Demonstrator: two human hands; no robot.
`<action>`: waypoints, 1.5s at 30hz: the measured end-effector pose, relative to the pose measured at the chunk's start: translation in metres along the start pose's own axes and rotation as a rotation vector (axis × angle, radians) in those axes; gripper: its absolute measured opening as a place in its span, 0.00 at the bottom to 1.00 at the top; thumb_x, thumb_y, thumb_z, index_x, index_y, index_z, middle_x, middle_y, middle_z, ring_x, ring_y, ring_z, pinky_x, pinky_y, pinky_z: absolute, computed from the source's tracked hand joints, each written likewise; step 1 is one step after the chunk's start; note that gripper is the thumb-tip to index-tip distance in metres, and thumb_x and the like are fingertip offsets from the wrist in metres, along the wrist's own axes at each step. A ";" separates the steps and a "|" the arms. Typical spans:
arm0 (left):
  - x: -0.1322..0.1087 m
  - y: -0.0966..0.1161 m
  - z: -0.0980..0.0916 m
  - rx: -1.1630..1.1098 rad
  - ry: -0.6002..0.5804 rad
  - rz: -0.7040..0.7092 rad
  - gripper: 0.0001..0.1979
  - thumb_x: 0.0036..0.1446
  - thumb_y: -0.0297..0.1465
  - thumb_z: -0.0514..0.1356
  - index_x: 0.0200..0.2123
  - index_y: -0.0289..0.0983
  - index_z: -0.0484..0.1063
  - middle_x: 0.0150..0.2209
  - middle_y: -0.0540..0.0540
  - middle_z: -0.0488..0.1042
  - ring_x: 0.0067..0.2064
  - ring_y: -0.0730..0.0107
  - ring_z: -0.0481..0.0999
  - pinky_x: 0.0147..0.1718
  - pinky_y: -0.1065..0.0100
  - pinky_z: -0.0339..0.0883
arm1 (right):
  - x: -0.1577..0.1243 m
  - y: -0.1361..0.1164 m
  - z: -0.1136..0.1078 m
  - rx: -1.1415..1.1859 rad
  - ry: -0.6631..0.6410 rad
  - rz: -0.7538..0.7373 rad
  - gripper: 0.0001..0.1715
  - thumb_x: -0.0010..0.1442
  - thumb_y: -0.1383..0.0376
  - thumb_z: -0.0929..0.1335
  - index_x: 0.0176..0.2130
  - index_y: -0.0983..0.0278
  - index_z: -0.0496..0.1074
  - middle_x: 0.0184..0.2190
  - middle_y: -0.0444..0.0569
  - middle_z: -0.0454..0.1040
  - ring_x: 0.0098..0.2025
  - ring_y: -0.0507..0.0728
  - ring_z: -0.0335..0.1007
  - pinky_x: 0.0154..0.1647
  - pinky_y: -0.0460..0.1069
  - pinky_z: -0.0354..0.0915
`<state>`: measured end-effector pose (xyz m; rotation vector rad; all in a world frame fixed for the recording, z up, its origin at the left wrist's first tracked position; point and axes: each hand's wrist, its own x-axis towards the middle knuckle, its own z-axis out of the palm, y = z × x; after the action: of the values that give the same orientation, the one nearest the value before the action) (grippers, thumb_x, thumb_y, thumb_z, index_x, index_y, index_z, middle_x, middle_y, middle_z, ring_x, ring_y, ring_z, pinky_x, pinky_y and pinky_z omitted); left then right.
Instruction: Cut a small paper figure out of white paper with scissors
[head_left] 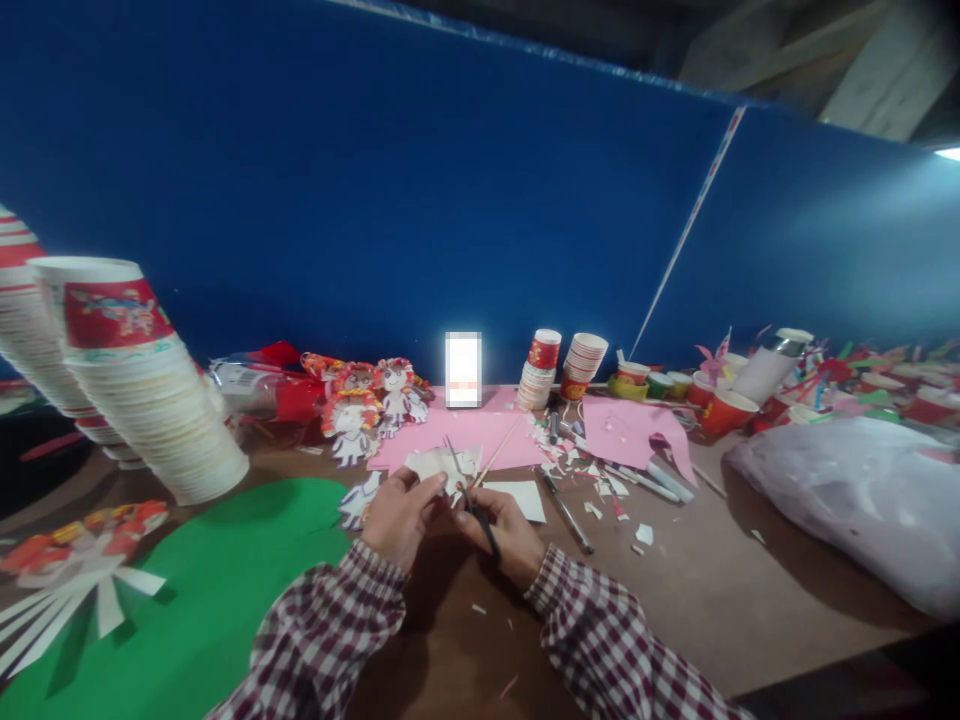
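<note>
My left hand [403,515] pinches a piece of white paper [427,462] at the middle of the table. My right hand [506,530] is closed on dark-handled scissors [480,522], whose blades point up and away from me, apart, beside the paper. A small white piece with a reddish tint sits between the hands, too blurred to name. Behind the hands lies a pink sheet [480,430]. Paper doll cutouts [351,425] with orange hair stand just left of it. A pale paper sheet [521,500] lies partly behind my right hand.
Tall stacks of paper cups [161,400] lean at the left, beside a green round sheet [247,560]. Paper scraps, a dark pen [566,512] and white markers [652,482] lie right of the hands. A white plastic bag [847,500] bulges at the far right. A blue partition [375,200] stands behind.
</note>
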<state>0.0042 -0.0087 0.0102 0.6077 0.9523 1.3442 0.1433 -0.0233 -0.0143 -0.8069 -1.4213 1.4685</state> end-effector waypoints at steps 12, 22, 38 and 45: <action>0.000 -0.004 -0.001 0.019 -0.075 0.014 0.15 0.36 0.30 0.71 0.29 0.31 0.73 0.26 0.46 0.78 0.27 0.70 0.76 0.27 0.71 0.72 | 0.001 0.005 0.000 0.048 0.032 -0.006 0.17 0.49 0.57 0.74 0.34 0.67 0.75 0.20 0.40 0.64 0.22 0.48 0.52 0.26 0.44 0.57; 0.005 0.006 -0.008 0.160 -0.011 0.058 0.24 0.40 0.35 0.70 0.41 0.34 0.69 0.29 0.46 0.77 0.24 0.73 0.75 0.20 0.74 0.68 | 0.000 0.005 -0.003 0.028 -0.021 0.027 0.19 0.48 0.55 0.74 0.28 0.67 0.70 0.19 0.39 0.61 0.22 0.47 0.51 0.23 0.43 0.50; 0.007 -0.001 -0.009 0.163 -0.027 0.094 0.25 0.38 0.31 0.71 0.42 0.32 0.69 0.26 0.48 0.78 0.21 0.76 0.73 0.17 0.77 0.63 | -0.001 0.008 -0.002 0.031 -0.003 0.015 0.18 0.51 0.56 0.73 0.29 0.68 0.69 0.20 0.39 0.60 0.22 0.47 0.51 0.23 0.43 0.51; 0.002 -0.004 -0.002 0.064 -0.014 0.089 0.25 0.35 0.27 0.71 0.40 0.33 0.68 0.28 0.47 0.79 0.27 0.71 0.78 0.27 0.72 0.71 | 0.001 0.014 -0.004 0.014 -0.014 -0.012 0.20 0.51 0.52 0.72 0.32 0.67 0.73 0.24 0.45 0.68 0.27 0.52 0.62 0.31 0.47 0.63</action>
<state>0.0046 -0.0079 0.0050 0.7147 0.9692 1.3904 0.1443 -0.0202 -0.0283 -0.7798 -1.4227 1.4757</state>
